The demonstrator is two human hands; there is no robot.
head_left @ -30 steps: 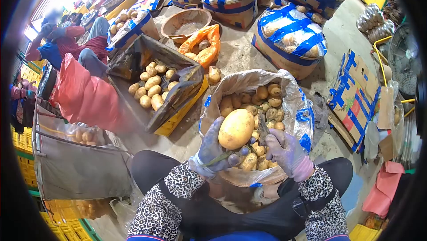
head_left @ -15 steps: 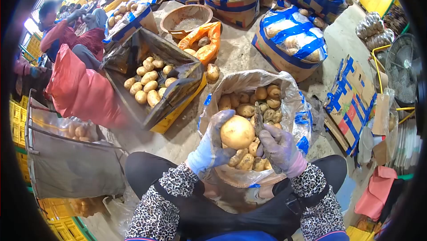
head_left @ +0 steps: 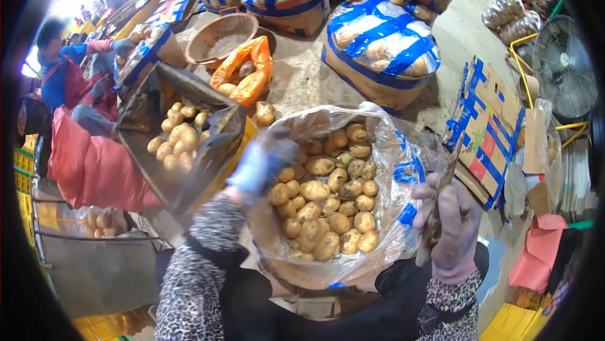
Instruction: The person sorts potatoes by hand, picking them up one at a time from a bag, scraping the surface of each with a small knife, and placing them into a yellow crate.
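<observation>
Gripping one knife, right hand; left hand blurred.

Count, head view: two gloved hands, left hand and right hand, and one knife. One open plastic-lined sack of potatoes, too many to count; one open box of potatoes. One brown basin, one orange bag, one fan, at least four blue-taped sealed boxes.

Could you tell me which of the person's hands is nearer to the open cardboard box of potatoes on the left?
The left hand. It is raised, blurred, just beside the open box, near its right edge. The right hand, gripping a knife, is across the plastic-lined bag of potatoes, well away from the box.
</observation>
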